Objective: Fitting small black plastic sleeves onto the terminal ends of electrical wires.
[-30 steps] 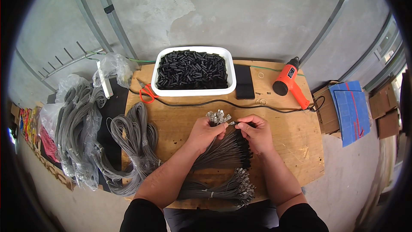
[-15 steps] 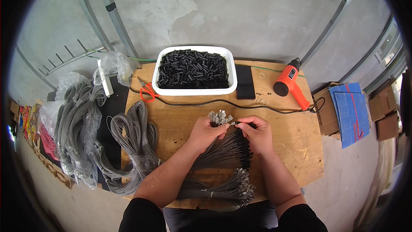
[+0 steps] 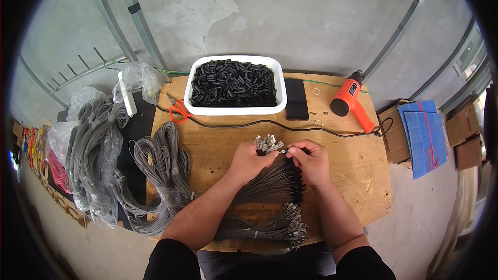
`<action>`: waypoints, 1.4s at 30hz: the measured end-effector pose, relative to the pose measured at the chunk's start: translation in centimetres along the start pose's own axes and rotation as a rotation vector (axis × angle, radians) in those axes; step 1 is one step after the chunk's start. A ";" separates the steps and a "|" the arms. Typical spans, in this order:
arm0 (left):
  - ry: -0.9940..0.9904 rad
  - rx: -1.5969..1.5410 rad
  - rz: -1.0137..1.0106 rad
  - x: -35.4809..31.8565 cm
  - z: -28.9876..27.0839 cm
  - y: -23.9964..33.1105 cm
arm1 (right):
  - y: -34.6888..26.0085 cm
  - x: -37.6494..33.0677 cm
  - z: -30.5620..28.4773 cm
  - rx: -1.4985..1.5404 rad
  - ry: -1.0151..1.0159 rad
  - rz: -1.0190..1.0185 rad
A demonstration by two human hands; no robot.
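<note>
My left hand [image 3: 248,162] is closed around a bundle of grey wires, whose shiny metal terminals [image 3: 267,144] stick up above the fist. My right hand [image 3: 310,163] pinches just beside it, fingertips at one terminal that stands apart from the bunch. Something black, like one of the short black sleeves, shows between those fingers; its far end is hidden. Below the hands, grey wires [image 3: 267,185] fan out, their right ends covered with black sleeves [image 3: 297,181]. Nearer me lies a tied bundle of grey wires [image 3: 254,233] with bare metal terminals.
A white tub [image 3: 284,93] full of black sleeves stands at the back, with a dark phone [image 3: 296,99] beside it. An orange heat gun [image 3: 354,102] lies right, its black cord crossing the table. Orange-handled scissors [image 3: 179,111] and coiled grey wires [image 3: 163,161] are left.
The terminals in my left hand have shifted slightly right and tilted. My right fingertips stay at the single terminal with a small change of grip. Everything else is unmoved.
</note>
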State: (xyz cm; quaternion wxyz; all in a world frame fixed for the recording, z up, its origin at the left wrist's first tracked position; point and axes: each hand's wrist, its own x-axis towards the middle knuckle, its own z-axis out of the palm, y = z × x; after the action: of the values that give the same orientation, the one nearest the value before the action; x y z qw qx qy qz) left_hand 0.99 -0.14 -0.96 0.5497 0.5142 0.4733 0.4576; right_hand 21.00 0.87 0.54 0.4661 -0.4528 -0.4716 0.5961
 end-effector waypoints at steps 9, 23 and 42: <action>-0.066 -0.190 -0.053 -0.2 0.0 0.4 | 0.2 0.2 -0.3 -0.027 -0.014 -0.009; -0.127 -0.166 -0.098 -0.4 -0.3 0.8 | -0.8 0.4 -1.4 0.425 -0.203 0.294; -0.148 -0.251 -0.103 -0.2 -0.2 0.6 | -1.3 0.2 -1.2 0.408 -0.220 0.311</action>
State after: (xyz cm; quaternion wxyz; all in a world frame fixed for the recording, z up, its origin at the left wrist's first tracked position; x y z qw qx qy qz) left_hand 0.74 -0.32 -0.33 0.6657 0.4491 0.3962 0.4452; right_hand 22.34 1.44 1.58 0.3966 -0.3492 -0.3146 0.7886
